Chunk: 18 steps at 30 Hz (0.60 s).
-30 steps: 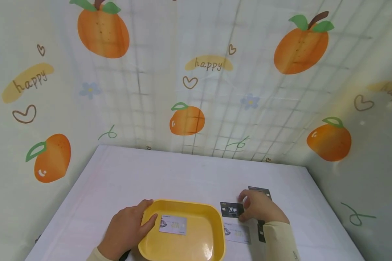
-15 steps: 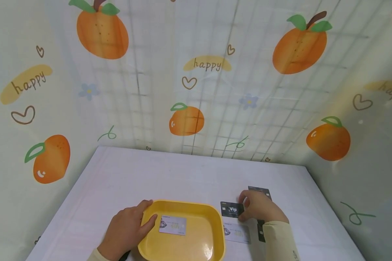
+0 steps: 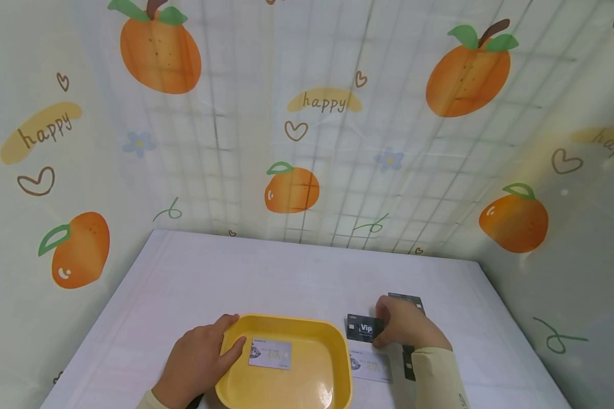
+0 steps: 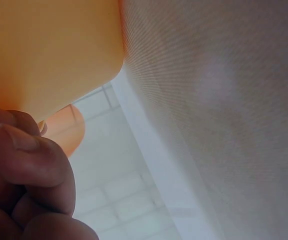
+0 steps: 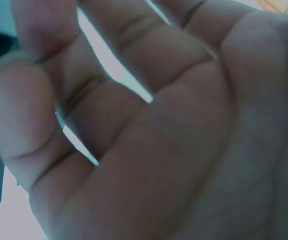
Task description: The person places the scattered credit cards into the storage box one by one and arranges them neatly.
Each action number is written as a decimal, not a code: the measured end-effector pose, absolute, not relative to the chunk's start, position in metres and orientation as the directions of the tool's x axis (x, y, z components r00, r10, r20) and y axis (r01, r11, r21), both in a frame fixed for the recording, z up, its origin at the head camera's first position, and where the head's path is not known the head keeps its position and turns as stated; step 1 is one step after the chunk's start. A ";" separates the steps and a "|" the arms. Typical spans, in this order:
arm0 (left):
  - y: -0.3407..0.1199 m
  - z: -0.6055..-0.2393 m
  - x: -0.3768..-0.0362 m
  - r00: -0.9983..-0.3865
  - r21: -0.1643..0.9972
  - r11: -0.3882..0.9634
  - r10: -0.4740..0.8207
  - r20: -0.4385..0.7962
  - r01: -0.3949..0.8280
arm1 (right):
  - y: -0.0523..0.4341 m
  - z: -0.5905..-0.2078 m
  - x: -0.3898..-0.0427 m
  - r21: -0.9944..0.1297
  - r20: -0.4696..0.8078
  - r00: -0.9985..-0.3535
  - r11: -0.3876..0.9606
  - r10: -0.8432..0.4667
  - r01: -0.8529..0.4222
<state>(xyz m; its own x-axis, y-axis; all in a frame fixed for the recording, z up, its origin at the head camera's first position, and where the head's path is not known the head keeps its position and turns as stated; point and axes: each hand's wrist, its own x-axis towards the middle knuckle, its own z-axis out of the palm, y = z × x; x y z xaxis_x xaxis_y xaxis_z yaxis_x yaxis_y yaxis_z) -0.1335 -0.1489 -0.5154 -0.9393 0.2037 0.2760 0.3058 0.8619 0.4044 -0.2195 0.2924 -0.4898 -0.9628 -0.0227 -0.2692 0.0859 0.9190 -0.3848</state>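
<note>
From the head view, the right hand (image 3: 406, 328) pinches the black card (image 3: 364, 329) just right of the yellow tray (image 3: 307, 325); a thin edge grip could let it slip; the left hand (image 3: 196, 363) grips the tray's left rim, thumb inside; the left wrist view shows curled fingers (image 4: 26, 170) under the tray; the right wrist view shows bent fingers (image 5: 29, 105), card barely visible.

A white table (image 3: 297, 272) fills the near scene. On it, right of centre, lie a pale card (image 3: 372, 366) near the front edge and a dark card (image 3: 408, 363) just right of it. A fruit-printed curtain (image 3: 307, 142) hangs behind, reading "happy".
</note>
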 end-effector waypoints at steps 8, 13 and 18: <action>-0.149 -0.518 -0.134 -0.936 0.398 0.862 0.211 0.282 0.314 | 0.291 -0.487 -0.218 -0.408 -0.312 -0.950 0.906 -0.024 0.111; -0.149 -0.516 -0.132 -0.935 0.406 0.858 0.209 0.287 0.316 | 0.291 -0.487 -0.219 -0.416 -0.336 -0.941 0.902 -0.034 0.115; -0.149 -0.514 -0.132 -0.933 0.410 0.853 0.213 0.290 0.322 | 0.291 -0.486 -0.219 -0.418 -0.335 -0.942 0.901 -0.035 0.115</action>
